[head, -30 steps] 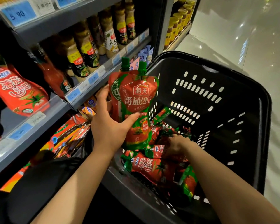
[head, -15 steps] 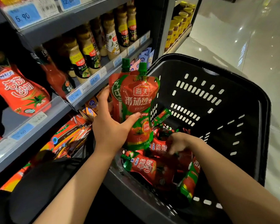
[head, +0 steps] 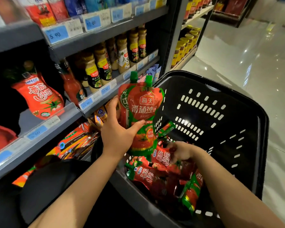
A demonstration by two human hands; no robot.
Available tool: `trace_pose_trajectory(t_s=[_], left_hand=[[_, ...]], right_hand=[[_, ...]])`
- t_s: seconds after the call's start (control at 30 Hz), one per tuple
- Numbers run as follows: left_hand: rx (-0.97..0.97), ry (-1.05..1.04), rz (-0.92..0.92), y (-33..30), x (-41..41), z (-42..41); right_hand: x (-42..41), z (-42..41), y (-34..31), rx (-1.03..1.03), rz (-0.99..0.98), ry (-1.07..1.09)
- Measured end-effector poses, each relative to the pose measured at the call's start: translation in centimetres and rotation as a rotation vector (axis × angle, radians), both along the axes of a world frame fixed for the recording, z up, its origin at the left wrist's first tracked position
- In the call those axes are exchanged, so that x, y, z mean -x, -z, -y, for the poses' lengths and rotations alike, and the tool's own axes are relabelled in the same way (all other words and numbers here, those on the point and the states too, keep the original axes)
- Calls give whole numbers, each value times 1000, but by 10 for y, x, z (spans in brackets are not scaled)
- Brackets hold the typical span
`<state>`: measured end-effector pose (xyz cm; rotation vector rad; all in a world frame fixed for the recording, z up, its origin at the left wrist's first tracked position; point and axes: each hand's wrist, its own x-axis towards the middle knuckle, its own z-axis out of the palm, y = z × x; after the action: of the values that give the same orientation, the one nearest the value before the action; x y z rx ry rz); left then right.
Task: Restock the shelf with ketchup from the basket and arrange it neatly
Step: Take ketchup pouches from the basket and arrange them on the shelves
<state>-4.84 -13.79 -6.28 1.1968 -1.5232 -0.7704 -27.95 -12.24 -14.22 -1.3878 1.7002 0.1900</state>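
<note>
My left hand (head: pixel 118 134) grips two red and green ketchup pouches (head: pixel 143 106) with green caps, held upright above the near-left corner of the black basket (head: pixel 247 122). My right hand (head: pixel 181 152) is down inside the basket, fingers curled round a red ketchup pouch (head: pixel 162 157) that it lifts from the pile. Several more ketchup pouches (head: pixel 143 176) lie in the basket bottom. A red ketchup pouch (head: pixel 38 96) stands on the grey shelf (head: pixel 44 127) at the left.
Dressing bottles (head: pixel 97 69) line the shelf behind the held pouches. Orange sauce sachets (head: pixel 76 143) fill the lower shelf. Price tags run along the shelf edges. Yellow-lidded jars (head: pixel 184 45) stand on the far shelving. Shiny floor lies to the right.
My right hand has lifted a red pouch up out of the pile in the basket. My left hand still holds the two pouches, nearly in the same place.
</note>
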Motion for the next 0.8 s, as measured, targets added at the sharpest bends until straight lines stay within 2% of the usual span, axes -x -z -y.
trace_pose_trajectory(t_s=[0.17,0.3,0.43,0.53,0.8], left_hand=[[20,-121,-171,-24,-15,-19],[130,-141,-233,-57,-48,-44],[140,-139,-447,-80,-75,-77],[187,-208,-484,-84,-102,-102],[204,-444,-561,-86,-179,-180]], right_hand=[[10,-19,-73,257,395,275],[-6,-47,-113,436,765,505],[-50,-60,-143,508,1048,493],[-92,-65,-161,456,1202,472],[-207,-80,-173,352,1318,337]])
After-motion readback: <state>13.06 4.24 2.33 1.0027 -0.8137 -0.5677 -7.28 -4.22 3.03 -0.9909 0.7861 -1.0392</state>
